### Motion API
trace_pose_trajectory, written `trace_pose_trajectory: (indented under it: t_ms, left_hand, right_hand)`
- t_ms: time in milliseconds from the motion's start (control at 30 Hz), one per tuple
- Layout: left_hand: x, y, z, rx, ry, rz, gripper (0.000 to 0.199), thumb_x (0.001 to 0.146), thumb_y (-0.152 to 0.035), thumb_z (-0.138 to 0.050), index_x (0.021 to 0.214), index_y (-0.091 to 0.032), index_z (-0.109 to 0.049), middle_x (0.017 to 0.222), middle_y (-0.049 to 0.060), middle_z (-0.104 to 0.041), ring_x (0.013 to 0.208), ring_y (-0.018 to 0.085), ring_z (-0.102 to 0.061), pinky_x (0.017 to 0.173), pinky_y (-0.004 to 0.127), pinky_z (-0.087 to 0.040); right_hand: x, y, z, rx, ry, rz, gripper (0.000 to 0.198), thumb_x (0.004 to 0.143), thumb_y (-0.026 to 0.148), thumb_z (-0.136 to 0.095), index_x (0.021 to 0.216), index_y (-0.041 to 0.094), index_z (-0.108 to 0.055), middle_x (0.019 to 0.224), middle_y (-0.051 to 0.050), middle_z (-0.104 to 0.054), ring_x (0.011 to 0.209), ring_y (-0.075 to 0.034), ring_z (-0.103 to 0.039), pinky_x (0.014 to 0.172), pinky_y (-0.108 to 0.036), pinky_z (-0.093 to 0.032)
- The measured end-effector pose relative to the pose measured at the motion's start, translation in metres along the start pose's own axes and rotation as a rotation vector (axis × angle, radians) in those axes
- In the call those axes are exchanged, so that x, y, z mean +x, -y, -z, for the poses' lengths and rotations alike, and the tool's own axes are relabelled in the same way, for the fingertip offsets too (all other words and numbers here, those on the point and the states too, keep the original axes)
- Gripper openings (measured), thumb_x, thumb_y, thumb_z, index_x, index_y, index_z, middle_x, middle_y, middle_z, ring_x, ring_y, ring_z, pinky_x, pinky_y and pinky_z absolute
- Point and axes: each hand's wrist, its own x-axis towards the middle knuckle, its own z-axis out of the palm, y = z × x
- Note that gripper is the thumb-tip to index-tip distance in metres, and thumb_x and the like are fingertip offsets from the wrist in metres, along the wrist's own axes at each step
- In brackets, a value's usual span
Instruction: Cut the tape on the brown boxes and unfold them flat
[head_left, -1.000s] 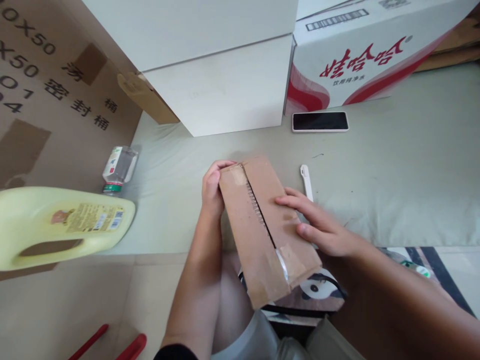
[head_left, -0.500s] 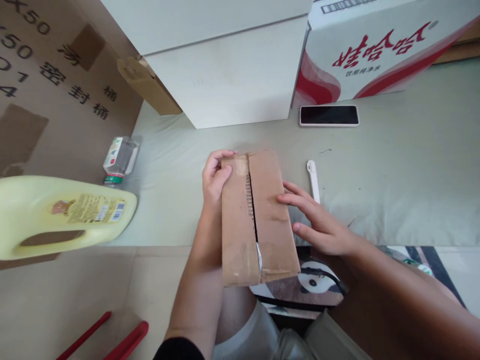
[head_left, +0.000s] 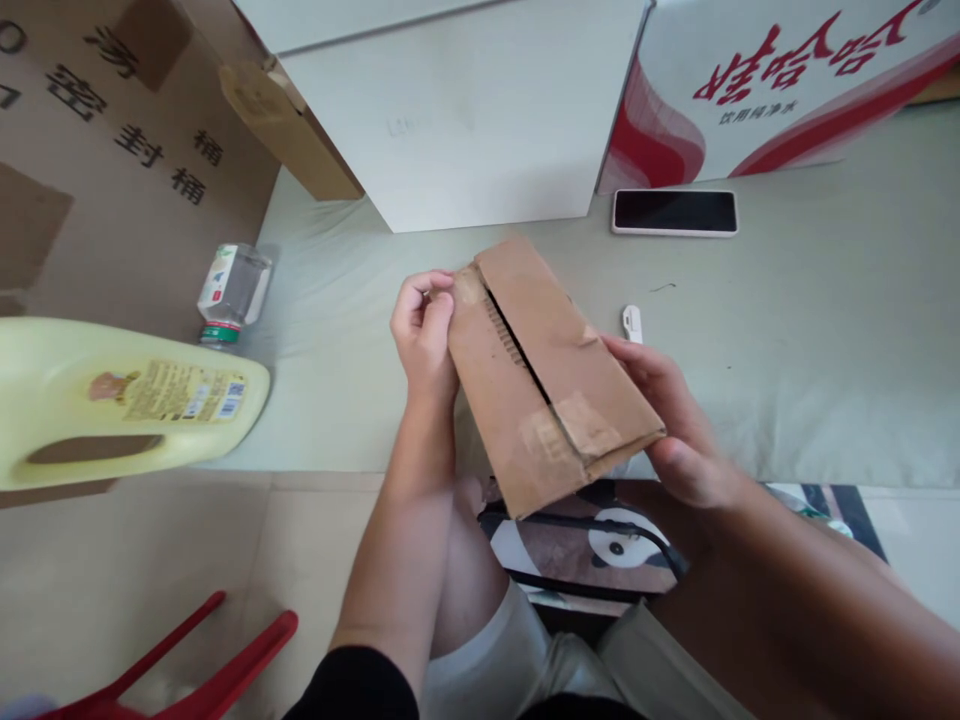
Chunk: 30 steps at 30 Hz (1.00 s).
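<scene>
A small brown cardboard box (head_left: 540,380) is held in the air between both hands, tilted with its near end swung to the right. A narrow dark gap runs between its two top flaps, and tape covers parts of its ends. My left hand (head_left: 424,330) grips the far left corner, thumb against the side. At the right, my right hand (head_left: 679,420) is closed round the long side and near right corner; some of its fingers are hidden behind the box. Just beyond that hand lies a white box cutter-like tool (head_left: 631,323), partly covered by the fingers.
A phone (head_left: 675,212) lies on the cloth-covered surface (head_left: 825,350). Behind stand a white box (head_left: 480,130) and a red-and-white carton (head_left: 765,100). To the left are a large carton (head_left: 135,200), a clear bottle (head_left: 236,290) and a yellow jug (head_left: 150,400). A panda-patterned bag (head_left: 585,550) sits below.
The cardboard box has turned, its near end swinging right and upward. My right hand has gone from resting fingertips on its side to holding it. The view has shifted slightly.
</scene>
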Motion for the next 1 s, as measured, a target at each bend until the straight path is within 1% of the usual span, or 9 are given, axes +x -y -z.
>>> trace_pose_trajectory:
  t_ms: [133, 267, 367, 467, 600, 733, 833, 900, 1000]
  left_hand:
    - [-0.002, 0.007, -0.003, 0.073, 0.038, -0.118, 0.021, 0.087, -0.045, -0.066, 0.083, -0.024, -0.064, 0.099, 0.005, -0.069, 0.104, 0.023, -0.065, 0.097, 0.038, -0.051]
    - [-0.004, 0.018, -0.006, 0.089, 0.006, -0.209, 0.021, 0.091, -0.044, -0.062, 0.084, -0.024, -0.064, 0.098, 0.005, -0.068, 0.105, 0.023, -0.065, 0.096, 0.038, -0.051]
    - [-0.005, 0.021, -0.007, 0.154, -0.054, -0.285, 0.022, 0.093, -0.045, -0.059, 0.089, -0.024, -0.065, 0.099, 0.006, -0.066, 0.105, 0.022, -0.064, 0.097, 0.038, -0.051]
    - [-0.010, 0.012, -0.008, 0.271, -0.095, -0.406, 0.028, 0.095, -0.049, -0.054, 0.097, -0.024, -0.065, 0.105, 0.007, -0.063, 0.109, 0.024, -0.062, 0.099, 0.041, -0.051]
    - [-0.024, -0.008, -0.014, 0.455, 0.039, -0.597, 0.044, 0.099, -0.058, -0.039, 0.098, -0.024, -0.067, 0.109, 0.009, -0.067, 0.114, 0.027, -0.064, 0.106, 0.050, -0.047]
    - [-0.035, -0.013, -0.017, 0.534, 0.175, -0.656, 0.053, 0.101, -0.054, -0.029, 0.094, -0.026, -0.073, 0.101, 0.008, -0.074, 0.113, 0.029, -0.065, 0.110, 0.053, -0.043]
    - [-0.036, -0.009, -0.015, 0.479, 0.162, -0.639, 0.046, 0.100, -0.047, -0.035, 0.093, -0.026, -0.075, 0.099, 0.007, -0.076, 0.109, 0.028, -0.066, 0.103, 0.051, -0.046]
    - [-0.035, -0.008, -0.013, 0.479, 0.143, -0.619, 0.043, 0.100, -0.046, -0.038, 0.093, -0.026, -0.076, 0.099, 0.007, -0.077, 0.107, 0.028, -0.066, 0.101, 0.050, -0.046]
    - [-0.032, -0.009, -0.013, 0.491, 0.098, -0.591, 0.039, 0.098, -0.041, -0.041, 0.092, -0.025, -0.076, 0.100, 0.007, -0.077, 0.107, 0.028, -0.064, 0.102, 0.049, -0.045]
  right_hand:
    - [0.002, 0.004, -0.002, -0.028, -0.089, 0.038, 0.061, 0.093, 0.066, -0.058, 0.146, 0.037, -0.050, 0.160, -0.007, -0.048, 0.147, -0.035, -0.048, 0.118, -0.055, -0.044]
    - [0.006, -0.001, 0.003, -0.188, -0.161, 0.060, 0.048, 0.098, 0.053, -0.057, 0.142, 0.035, -0.054, 0.150, -0.008, -0.059, 0.135, -0.033, -0.059, 0.112, -0.054, -0.049]
    - [0.010, -0.005, 0.008, -0.313, -0.277, 0.061, 0.046, 0.097, 0.052, -0.058, 0.138, 0.032, -0.058, 0.136, -0.010, -0.066, 0.121, -0.030, -0.066, 0.099, -0.049, -0.056]
    - [0.013, -0.003, 0.010, -0.414, -0.369, 0.060, 0.038, 0.097, 0.051, -0.057, 0.126, 0.028, -0.065, 0.116, -0.009, -0.072, 0.102, -0.026, -0.069, 0.083, -0.042, -0.057]
    - [0.016, 0.001, 0.011, -0.392, -0.350, 0.049, 0.038, 0.099, 0.054, -0.052, 0.118, 0.026, -0.068, 0.104, -0.007, -0.074, 0.092, -0.024, -0.070, 0.074, -0.037, -0.056]
    - [0.014, 0.000, 0.016, -0.322, -0.330, 0.026, 0.041, 0.099, 0.057, -0.047, 0.116, 0.028, -0.069, 0.107, -0.006, -0.075, 0.094, -0.024, -0.070, 0.079, -0.039, -0.057]
    - [0.014, -0.002, 0.024, -0.330, -0.410, -0.041, 0.039, 0.099, 0.055, -0.043, 0.105, 0.028, -0.071, 0.104, -0.006, -0.074, 0.093, -0.024, -0.070, 0.079, -0.040, -0.056]
    - [0.015, -0.003, 0.029, -0.390, -0.456, -0.147, 0.033, 0.097, 0.050, -0.047, 0.099, 0.026, -0.070, 0.097, -0.006, -0.074, 0.088, -0.024, -0.068, 0.075, -0.038, -0.055]
    - [0.019, -0.006, 0.032, -0.566, -0.396, -0.335, 0.029, 0.094, 0.045, -0.050, 0.096, 0.023, -0.069, 0.093, -0.007, -0.072, 0.084, -0.024, -0.066, 0.077, -0.039, -0.053]
